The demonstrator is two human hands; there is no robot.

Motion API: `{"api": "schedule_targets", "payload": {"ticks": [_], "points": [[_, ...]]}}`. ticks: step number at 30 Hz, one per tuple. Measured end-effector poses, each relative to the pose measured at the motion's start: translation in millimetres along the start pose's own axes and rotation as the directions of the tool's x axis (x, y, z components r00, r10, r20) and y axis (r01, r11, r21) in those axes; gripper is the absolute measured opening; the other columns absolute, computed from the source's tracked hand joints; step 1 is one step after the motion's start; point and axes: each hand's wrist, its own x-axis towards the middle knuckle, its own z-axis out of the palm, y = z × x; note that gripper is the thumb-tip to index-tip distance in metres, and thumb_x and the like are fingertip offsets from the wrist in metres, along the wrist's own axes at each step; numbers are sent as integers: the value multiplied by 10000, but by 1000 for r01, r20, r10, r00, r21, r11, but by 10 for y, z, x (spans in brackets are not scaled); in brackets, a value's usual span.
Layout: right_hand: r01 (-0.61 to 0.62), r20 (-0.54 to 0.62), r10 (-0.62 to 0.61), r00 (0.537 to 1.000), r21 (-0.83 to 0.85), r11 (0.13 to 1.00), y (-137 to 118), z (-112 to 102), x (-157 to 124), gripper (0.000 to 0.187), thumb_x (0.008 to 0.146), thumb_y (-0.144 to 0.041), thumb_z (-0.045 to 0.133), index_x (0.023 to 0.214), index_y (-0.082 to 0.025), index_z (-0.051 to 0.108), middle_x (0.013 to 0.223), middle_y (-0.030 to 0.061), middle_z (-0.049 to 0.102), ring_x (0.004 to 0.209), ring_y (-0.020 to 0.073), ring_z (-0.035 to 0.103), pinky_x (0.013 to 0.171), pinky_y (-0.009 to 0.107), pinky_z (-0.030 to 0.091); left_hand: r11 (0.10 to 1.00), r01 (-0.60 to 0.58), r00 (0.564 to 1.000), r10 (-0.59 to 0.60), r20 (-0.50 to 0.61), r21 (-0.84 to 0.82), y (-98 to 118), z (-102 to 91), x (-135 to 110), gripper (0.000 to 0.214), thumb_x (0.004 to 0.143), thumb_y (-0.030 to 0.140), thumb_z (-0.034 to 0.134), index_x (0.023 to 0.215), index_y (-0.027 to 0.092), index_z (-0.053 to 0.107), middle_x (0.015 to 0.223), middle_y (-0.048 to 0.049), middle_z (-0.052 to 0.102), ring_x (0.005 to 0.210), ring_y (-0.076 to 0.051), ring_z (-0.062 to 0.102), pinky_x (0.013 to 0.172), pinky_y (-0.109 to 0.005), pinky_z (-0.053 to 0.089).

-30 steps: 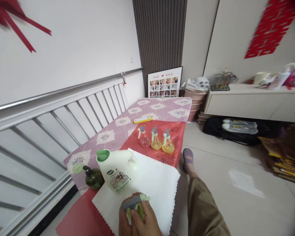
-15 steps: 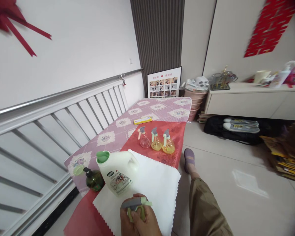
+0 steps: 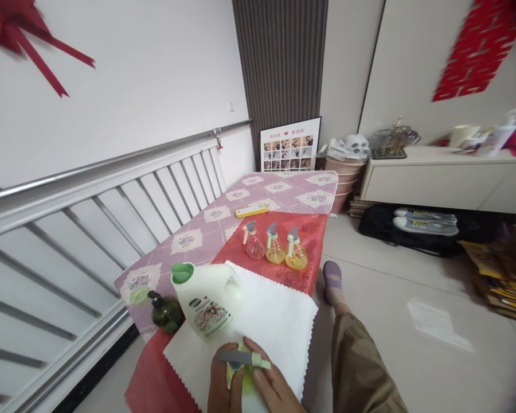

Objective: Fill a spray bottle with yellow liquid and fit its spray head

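Note:
Both hands are around a spray bottle [image 3: 242,360] with a grey and pale green spray head, low over the white cloth [image 3: 266,312]. My left hand [image 3: 222,381] closes on its left side, and my right hand [image 3: 272,378] grips the right side near the pale green nozzle. Yellow-green shows between the fingers; much of the bottle's body is hidden. Just beyond the hands stands a large white detergent jug [image 3: 208,301] with a green cap. Left of it is a dark green pump bottle [image 3: 167,312].
Three clear spray bottles, one pinkish [image 3: 254,245] and two with yellow liquid [image 3: 275,249], stand on the red cloth [image 3: 312,229]. A yellow box [image 3: 251,211] lies behind them. A white railing [image 3: 112,212] borders the table's left; a green lid [image 3: 139,295] lies near it.
The spray bottle's head has shifted slightly right and down in view. My right hand's fingers have spread a little around it, and more of the yellow-green body shows. The view has shifted slightly.

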Motion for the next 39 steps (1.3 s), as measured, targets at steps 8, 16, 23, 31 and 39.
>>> {"api": "schedule_targets", "payload": {"ticks": [8,16,23,31,39], "points": [[-35,120,46,992,-90,995,-536,-262,464,582,847,-632,591,1252,-220,659,1311,143,683,1218,284,625,1062,472,463,998,-20,959,35,281,-53,-117,-216,201,448,870,469,527,1217,194,594,1331,-138,655,1309,-272,561,1131,-433,419],[195,543,-7,840,-290,937,-1163,-237,668,455,841,-239,613,1288,-296,681,1310,58,710,1197,259,652,1023,414,493,992,65,980,-44,194,-105,-209,-141,175,496,850,496,564,1231,183,616,1373,-140,650,1349,-313,538,1151,-460,399],[310,553,-139,822,-229,923,-1195,-195,651,313,859,-182,601,1115,-263,761,1237,80,729,1162,246,677,1011,411,517,994,33,989,-17,150,-105,-164,-94,170,470,828,423,572,1223,172,618,1324,-140,678,1298,-305,578,1123,-449,426],[264,361,-153,920,-281,923,-1000,-72,506,265,793,-100,617,1000,-241,701,1140,75,693,1159,244,623,1029,416,484,991,50,990,-32,140,-125,-273,-12,101,639,709,262,599,1330,137,512,1410,-151,604,1362,-300,515,1179,-445,366],[229,-21,-250,968,-331,916,-547,255,333,247,695,-28,577,814,-245,578,928,19,634,914,208,612,836,338,511,977,46,989,-16,144,-206,-355,47,74,682,664,264,636,1322,147,502,1402,-164,597,1320,-315,547,1127,-422,422]]}}
